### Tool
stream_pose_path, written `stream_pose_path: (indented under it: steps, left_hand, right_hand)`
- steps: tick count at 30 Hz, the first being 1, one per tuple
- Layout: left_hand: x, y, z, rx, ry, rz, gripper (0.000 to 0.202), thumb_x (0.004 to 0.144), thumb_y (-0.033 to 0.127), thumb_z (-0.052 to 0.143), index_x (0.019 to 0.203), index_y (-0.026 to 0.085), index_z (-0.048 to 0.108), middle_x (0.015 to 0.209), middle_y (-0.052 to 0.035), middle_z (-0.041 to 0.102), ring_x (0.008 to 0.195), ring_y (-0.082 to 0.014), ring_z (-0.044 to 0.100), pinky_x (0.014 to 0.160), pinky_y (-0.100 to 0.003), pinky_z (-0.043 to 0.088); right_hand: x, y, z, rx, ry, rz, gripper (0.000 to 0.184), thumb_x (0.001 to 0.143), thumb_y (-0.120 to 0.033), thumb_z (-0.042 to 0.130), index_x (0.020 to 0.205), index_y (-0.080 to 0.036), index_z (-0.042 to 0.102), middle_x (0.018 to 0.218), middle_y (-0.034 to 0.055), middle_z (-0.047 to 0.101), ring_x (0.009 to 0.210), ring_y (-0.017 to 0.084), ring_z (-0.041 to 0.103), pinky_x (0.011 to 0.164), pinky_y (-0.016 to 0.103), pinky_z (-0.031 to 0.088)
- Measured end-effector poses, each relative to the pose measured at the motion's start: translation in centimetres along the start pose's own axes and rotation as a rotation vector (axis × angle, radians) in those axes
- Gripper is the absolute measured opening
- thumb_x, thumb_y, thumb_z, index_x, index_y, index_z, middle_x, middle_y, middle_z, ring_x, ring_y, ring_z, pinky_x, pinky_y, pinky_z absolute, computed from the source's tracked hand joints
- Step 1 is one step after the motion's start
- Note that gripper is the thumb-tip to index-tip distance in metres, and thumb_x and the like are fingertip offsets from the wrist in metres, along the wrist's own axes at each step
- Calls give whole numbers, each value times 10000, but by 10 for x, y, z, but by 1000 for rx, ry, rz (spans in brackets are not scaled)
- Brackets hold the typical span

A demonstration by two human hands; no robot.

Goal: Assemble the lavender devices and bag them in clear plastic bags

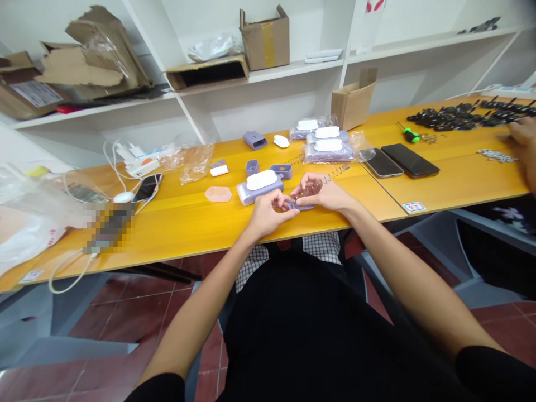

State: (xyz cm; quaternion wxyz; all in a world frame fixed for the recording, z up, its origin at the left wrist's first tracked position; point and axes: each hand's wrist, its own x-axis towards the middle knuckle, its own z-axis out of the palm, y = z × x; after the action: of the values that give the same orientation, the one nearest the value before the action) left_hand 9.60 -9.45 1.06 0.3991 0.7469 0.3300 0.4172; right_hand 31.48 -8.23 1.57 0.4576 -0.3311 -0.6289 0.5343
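Near the front table edge, my left hand (270,213) is closed, thumb and fingers pinching a small flat grey-purple plastic part (306,207). My right hand (321,193) is closed around a thin metal coil spring (299,194) just above that part, its thumb by the part's edge. More spring coils (336,172) show beyond the right hand; whether they belong to the same spring I cannot tell. Just behind my left hand lies a grey-purple case with a white oval top (262,181). Small open grey-purple shells (281,171) stand behind it.
Bagged cases (329,149), another spring (295,159) and a pink flat piece (218,194) lie around. Two phones (400,162) and a green-black screwdriver (411,135) are on the right, near another person's hand (524,139) and black parts. Plastic bags and charging cables (121,198) occupy the left.
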Motion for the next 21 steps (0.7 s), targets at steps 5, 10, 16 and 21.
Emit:
stream_pose_path:
  steps: [5,10,16,21]
  left_hand:
    - [0,-1,2,245,27,118,373,794,247,773,719,226,408,931,-80,772,843,-203,720,765,-352,540]
    - [0,0,4,393,43,239,316,816,195,740,720,227,441,772,-18,691,882,-224,732,754,-337,511]
    - [-1,-3,4,400,25,213,271,825,184,756,754,220,497,844,-22,727,816,-190,699,747,-332,525]
    - [1,-4,3,500,-80,174,206,834,198,803,994,208,672,967,-36,766,878,-212,697,864,-387,547]
  right_hand:
    - [-5,-5,-11,-145,-28,23,439,621,-315,948,822,-251,563,968,33,795,881,225,757,826,422,637]
    - [-4,-3,-18,-338,-6,-32,370,645,-290,912,816,-264,585,936,14,773,873,237,739,810,414,626]
    - [-6,-3,-21,-421,14,-31,360,656,-262,897,824,-267,579,882,15,761,775,221,704,734,398,610]
    - [-6,-1,-13,-274,-10,0,404,645,-315,922,830,-269,565,945,24,787,879,241,751,812,411,644]
